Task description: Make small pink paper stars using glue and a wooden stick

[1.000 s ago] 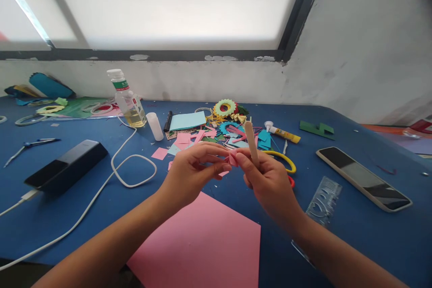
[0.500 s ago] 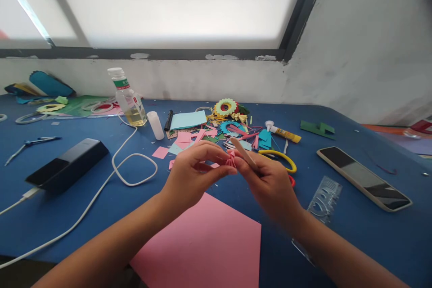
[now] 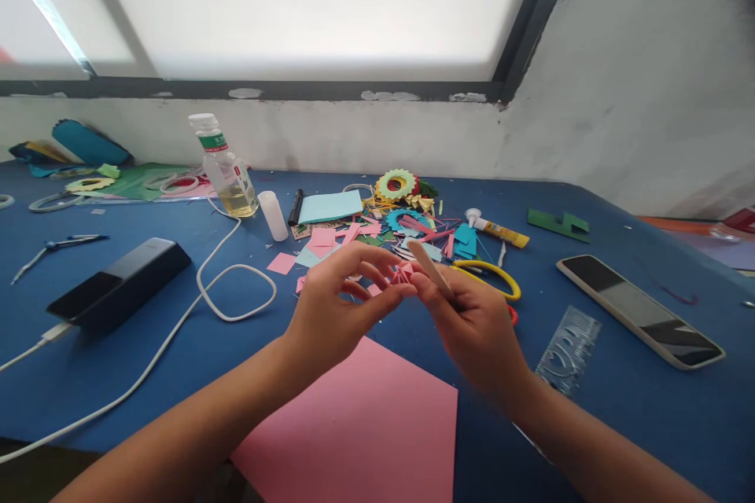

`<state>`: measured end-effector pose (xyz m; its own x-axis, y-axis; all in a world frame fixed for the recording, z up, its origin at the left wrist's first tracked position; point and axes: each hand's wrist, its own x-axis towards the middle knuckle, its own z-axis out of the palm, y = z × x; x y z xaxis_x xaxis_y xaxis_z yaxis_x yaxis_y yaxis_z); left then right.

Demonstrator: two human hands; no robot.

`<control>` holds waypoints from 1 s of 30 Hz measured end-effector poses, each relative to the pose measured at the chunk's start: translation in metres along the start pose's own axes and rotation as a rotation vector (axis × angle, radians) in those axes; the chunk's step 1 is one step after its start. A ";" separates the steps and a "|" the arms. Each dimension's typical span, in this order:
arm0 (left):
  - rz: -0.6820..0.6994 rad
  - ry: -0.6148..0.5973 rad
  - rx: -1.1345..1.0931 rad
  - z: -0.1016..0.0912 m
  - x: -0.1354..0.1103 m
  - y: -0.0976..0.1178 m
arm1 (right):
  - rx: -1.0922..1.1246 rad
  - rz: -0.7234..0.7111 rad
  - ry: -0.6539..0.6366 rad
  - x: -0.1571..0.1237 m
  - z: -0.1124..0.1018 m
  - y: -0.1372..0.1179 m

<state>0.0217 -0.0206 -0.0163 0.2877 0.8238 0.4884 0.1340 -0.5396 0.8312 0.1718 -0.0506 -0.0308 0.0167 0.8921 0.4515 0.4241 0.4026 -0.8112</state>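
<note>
Between my two hands is a small pink folded paper piece (image 3: 403, 273) with several pointed pleats, partly hidden by the fingertips. My left hand (image 3: 336, 291) curves around its left side, thumb and fingers closing on it. My right hand (image 3: 475, 322) pinches its right side and also grips a flat wooden craft stick (image 3: 429, 267), which slants up to the left past the thumb. Below my hands lies a large sheet of pink paper (image 3: 366, 424). Scissors with yellow and red handles (image 3: 512, 283) rest just behind my right hand.
Paper scraps (image 3: 322, 237) are heaped behind my hands, near a glue tube (image 3: 501, 233). To the left stand a bottle (image 3: 236, 185), a white tube (image 3: 273, 216) and a black device (image 3: 121, 287) with a white cable (image 3: 171, 346). A phone (image 3: 640, 310) and clear ruler (image 3: 569, 350) lie right.
The pink folded piece has turned slightly between my fingertips and shows more of its pleats. My hands stay nearly in place, and the view has shifted a little.
</note>
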 end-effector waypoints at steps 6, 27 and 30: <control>0.059 -0.010 0.024 0.000 -0.001 -0.003 | 0.011 -0.006 0.016 0.000 -0.001 0.000; -0.224 -0.077 -0.132 0.001 0.004 0.000 | -0.086 -0.019 0.059 0.001 -0.002 0.003; -0.211 -0.055 -0.166 0.001 0.004 0.000 | -0.113 -0.018 0.085 0.001 -0.002 0.004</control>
<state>0.0242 -0.0175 -0.0142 0.3216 0.9019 0.2881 0.0408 -0.3172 0.9475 0.1755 -0.0485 -0.0329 0.0831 0.8624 0.4993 0.5243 0.3882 -0.7579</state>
